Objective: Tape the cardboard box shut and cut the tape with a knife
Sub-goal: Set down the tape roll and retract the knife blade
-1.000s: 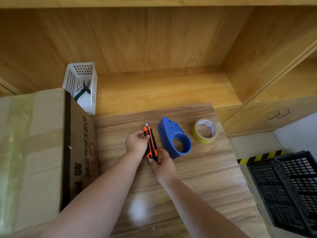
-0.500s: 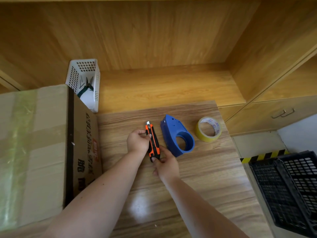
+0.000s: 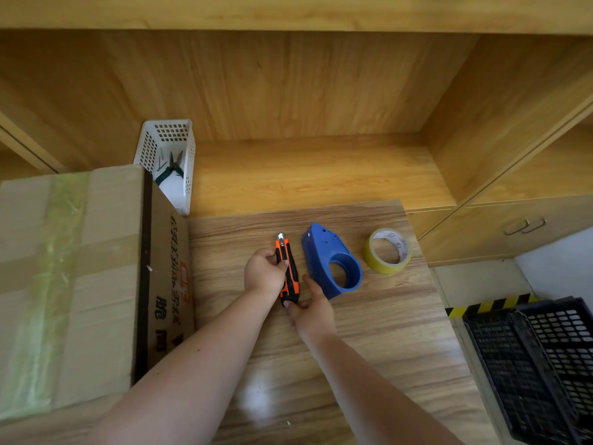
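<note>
Both hands hold an orange and black utility knife [image 3: 287, 268] over the wooden table [image 3: 369, 332]. My left hand [image 3: 263, 272] grips its upper half, thumb on the slider; a short blade tip shows at the far end. My right hand [image 3: 309, 311] pinches the knife's near end. A blue tape dispenser [image 3: 327, 255] lies just right of the knife, with a roll of yellow tape [image 3: 387, 251] beyond it. The cardboard box [image 3: 73, 277] stands at the left, its top seam covered by a strip of greenish tape.
A white perforated basket [image 3: 150, 146] with pliers stands behind the box on a wooden shelf [image 3: 321, 171]. Black plastic crates [image 3: 539, 364] sit on the floor at the right, next to a yellow-black hazard strip [image 3: 487, 305]. Cabinet drawers [image 3: 500, 229] are at the right.
The hands and knife keep the same pose; the view has shifted slightly. The blade tip shows a little more clearly at the knife's far end.
</note>
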Motion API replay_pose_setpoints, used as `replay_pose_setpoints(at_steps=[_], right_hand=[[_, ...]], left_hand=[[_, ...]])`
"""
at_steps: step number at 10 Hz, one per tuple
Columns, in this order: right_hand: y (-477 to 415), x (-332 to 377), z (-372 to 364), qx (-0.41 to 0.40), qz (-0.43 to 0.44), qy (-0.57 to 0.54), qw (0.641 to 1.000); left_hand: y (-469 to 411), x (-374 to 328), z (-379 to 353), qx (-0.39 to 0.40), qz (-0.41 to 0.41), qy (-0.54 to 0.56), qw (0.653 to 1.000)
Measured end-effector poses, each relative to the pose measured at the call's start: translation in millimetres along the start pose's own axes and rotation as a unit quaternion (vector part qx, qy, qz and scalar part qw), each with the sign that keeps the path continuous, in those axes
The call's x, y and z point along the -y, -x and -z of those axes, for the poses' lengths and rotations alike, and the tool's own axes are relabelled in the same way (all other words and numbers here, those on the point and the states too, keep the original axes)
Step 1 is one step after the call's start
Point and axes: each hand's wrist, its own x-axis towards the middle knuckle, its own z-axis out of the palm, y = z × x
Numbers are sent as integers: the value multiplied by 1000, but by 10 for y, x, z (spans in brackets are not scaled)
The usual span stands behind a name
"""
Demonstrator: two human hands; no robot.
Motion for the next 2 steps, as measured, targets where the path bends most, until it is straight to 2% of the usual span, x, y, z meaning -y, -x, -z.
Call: replay_pose_setpoints(at_steps=[2], right_hand=[[151,252,108,6,33,20,999]], left_hand=[[197,-218,247,-11,19,14,1000]])
